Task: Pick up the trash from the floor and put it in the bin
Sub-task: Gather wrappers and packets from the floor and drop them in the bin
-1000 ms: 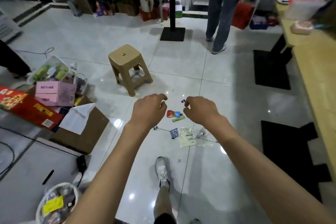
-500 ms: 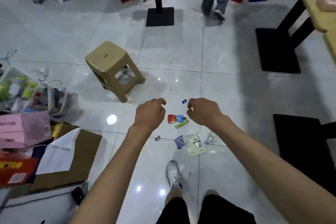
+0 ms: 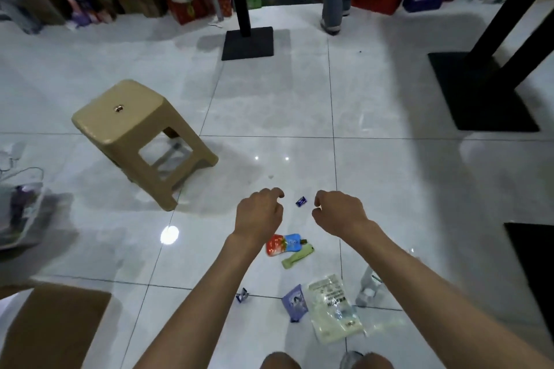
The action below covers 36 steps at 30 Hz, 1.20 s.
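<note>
Foil and thin plastic, the trash (image 3: 301, 271) scattered lower centre on the floor (image 3: 269, 105) looks light and crinkly, so I'd pinch edges with my empty, loosely curled left hand (image 3: 259, 214) and right hand (image 3: 338, 213).

Wrappers (image 3: 292, 244) scattered on floor (flat).

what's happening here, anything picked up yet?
Nothing yet. A person stands over litter scattered on the tiled floor: a small blue wrapper, a red-and-blue pouch, a green wrapper, a white bag. The left hand and right hand hang above it, fingers loosely curled, holding nothing. No bin in view.
</note>
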Each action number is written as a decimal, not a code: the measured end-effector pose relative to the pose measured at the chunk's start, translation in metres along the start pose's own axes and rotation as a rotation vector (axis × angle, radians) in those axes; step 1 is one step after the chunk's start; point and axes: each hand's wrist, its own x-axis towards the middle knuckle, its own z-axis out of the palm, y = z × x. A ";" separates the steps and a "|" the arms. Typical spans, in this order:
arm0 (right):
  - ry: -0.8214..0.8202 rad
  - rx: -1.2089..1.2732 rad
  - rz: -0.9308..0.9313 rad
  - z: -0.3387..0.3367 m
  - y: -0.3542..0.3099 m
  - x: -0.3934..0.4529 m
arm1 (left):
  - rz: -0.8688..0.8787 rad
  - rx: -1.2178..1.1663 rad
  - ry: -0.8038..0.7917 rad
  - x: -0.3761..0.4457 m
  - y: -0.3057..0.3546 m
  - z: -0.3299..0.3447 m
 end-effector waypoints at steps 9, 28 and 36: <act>0.031 -0.036 -0.090 0.283 0.077 0.159 | 0.087 0.131 -0.070 0.099 -0.070 0.330; 0.007 -0.083 -0.246 0.501 0.106 0.239 | 0.067 0.130 -0.072 0.123 -0.126 0.542; 0.022 -0.201 -0.201 0.508 0.108 0.245 | -0.268 0.047 -0.149 0.133 -0.118 0.533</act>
